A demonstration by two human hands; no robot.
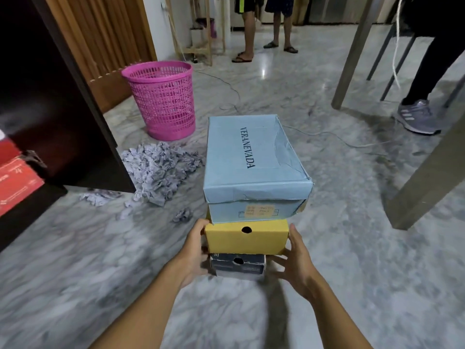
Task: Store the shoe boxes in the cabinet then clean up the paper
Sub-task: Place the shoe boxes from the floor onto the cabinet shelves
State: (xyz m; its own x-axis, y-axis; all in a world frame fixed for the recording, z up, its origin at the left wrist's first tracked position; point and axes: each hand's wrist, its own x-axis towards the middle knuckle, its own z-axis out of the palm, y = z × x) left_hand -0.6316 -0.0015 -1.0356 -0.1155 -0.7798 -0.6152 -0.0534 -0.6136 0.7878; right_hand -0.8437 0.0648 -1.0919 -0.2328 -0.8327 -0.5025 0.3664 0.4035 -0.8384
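Left hand, right hand, forearms outstretched, fingers spread

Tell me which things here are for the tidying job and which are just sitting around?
For the job: blue box, yellow box, dark box, the cabinet, the crumpled paper, probably the pink basket; the left hand and right hand are at the stack's sides.

Just around: table legs, floor cable, grey sneaker, red boxes already stored.
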